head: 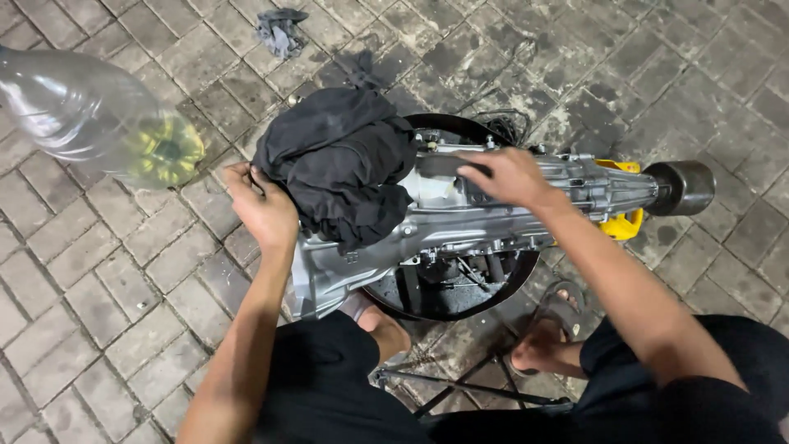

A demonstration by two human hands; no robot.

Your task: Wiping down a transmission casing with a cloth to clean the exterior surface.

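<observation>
Black cloth (341,160) lies bunched over the wide bell end of a cast aluminium gearbox (460,218), which rests lengthwise across a dark round tyre (448,300) on the paved floor (99,288).

Left hand (261,205): fingers curled closed at the cloth's left edge, pinching or tucking its hem; grip looks light, though the fingertips are partly hidden against the fabric.

Right hand (509,174): palm down, fingers spread loosely and partly bent, pressing on top of the housing at mid-length. It grasps nothing that I can see; it appears to steady the casing.

Step in hand, as judged: covering or wiping the bell end with the cloth while the casing is braced. The next move would call for keeping the right hand's downward pressure, since the housing sits on a curved rim and could roll, and for pulling the cloth evenly so it does not snag on bolts or lugs.

Count:
- gearbox: 1, with a dark cylindrical output end (680,187) at the right and yellow fittings (620,224) near it
- tyre: 1
- black cloth on the casing: 1
- grey rag (280,30) on the floor, well apart, upper left: 1
- clear plastic bottle (90,115) with yellowish liquid, close to the camera at left: 1
- sandalled foot (549,333) by the tyre: 1 seen
- thin dark metal frame (460,382) under the tyre: 1
</observation>
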